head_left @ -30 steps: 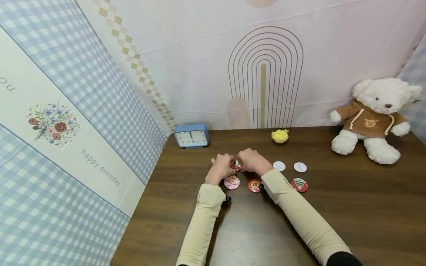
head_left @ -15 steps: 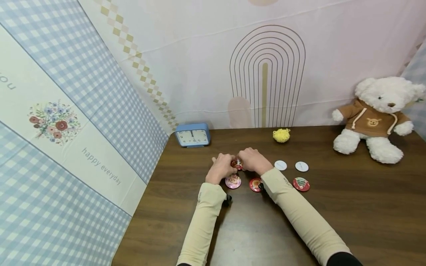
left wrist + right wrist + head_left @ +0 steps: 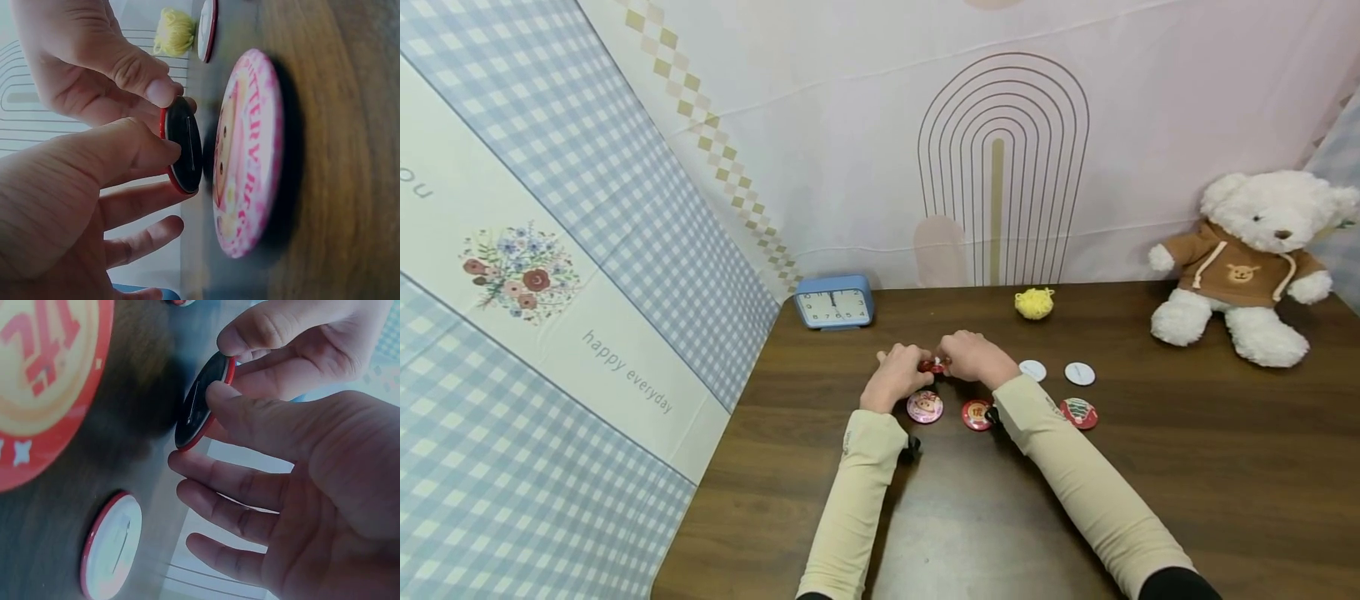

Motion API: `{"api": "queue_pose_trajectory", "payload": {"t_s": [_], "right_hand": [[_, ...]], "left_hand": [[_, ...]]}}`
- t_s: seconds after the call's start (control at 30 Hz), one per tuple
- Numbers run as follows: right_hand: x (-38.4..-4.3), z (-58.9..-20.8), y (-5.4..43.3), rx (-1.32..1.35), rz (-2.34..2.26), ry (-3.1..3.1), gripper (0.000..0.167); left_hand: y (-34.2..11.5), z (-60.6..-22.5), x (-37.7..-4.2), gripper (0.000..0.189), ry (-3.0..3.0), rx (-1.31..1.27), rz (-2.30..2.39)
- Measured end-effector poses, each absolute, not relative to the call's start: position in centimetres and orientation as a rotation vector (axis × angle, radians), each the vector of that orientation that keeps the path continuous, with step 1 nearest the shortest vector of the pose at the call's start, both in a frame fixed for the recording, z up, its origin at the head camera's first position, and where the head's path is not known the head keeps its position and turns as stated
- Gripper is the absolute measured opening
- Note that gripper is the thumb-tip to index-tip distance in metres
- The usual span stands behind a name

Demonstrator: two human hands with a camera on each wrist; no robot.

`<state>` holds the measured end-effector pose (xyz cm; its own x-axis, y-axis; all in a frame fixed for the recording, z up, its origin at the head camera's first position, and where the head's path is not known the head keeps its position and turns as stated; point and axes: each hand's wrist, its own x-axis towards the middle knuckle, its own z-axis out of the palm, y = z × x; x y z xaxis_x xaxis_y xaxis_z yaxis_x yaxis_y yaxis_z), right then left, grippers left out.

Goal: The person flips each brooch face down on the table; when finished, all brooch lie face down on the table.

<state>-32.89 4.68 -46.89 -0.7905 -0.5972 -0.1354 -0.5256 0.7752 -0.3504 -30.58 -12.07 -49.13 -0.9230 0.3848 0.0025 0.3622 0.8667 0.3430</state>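
Head view shows your left hand (image 3: 895, 377) and right hand (image 3: 973, 357) both pinching one red-rimmed badge (image 3: 182, 150) between thumb and fingers, its black pinned back facing your wrists. You hold it just beyond the pink badge (image 3: 924, 407) lying on the table (image 3: 940, 517). Bare wood stretches from your left hand to the table's left edge, well apart; the blue clock (image 3: 833, 303) stands near the back edge, beyond that hand.
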Motion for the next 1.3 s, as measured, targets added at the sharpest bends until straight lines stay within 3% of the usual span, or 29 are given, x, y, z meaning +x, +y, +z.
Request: {"api": "queue_pose_trajectory", "payload": {"t_s": [0.8, 1.3], "right_hand": [[-32.9, -46.4, 5.6, -0.933, -0.57, 2.728, 0.017], [-32.8, -46.5, 5.8, -1.017, -0.605, 2.763, 0.02]], "left_hand": [[-12.0, -49.2, -31.1, 0.027, 3.038, 0.569, 0.519], [-11.9, -49.1, -31.0, 0.027, 3.058, 0.536, 0.506]]}}
